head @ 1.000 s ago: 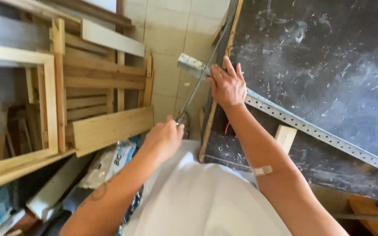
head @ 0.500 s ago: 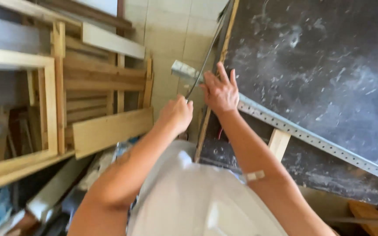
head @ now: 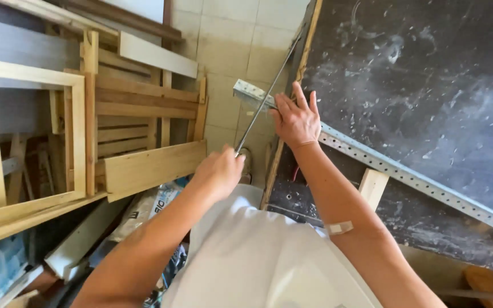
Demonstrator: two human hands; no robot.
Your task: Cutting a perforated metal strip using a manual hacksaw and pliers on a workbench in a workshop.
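My left hand (head: 221, 170) is closed around the lower end of a long thin metal rod (head: 269, 94), which slants up toward the top of a dark, scratched board (head: 417, 85). My right hand (head: 296, 118) rests flat with spread fingers on a perforated metal angle bar (head: 406, 174) near its upper left end. That bar runs diagonally down to the right across the board. A small plaster sits on my right forearm (head: 338, 228).
Wooden frames and slatted panels (head: 87, 125) lean against the tiled wall (head: 235, 51) at left. A loose wooden plank (head: 152, 165) lies below them. Bags and scrap pieces (head: 144, 211) sit on the floor. A short wooden block (head: 372, 185) stands under the bar.
My left hand dipped lower along the rod after rising, and the view shifted slightly. My right hand stays on the end of the angle bar.
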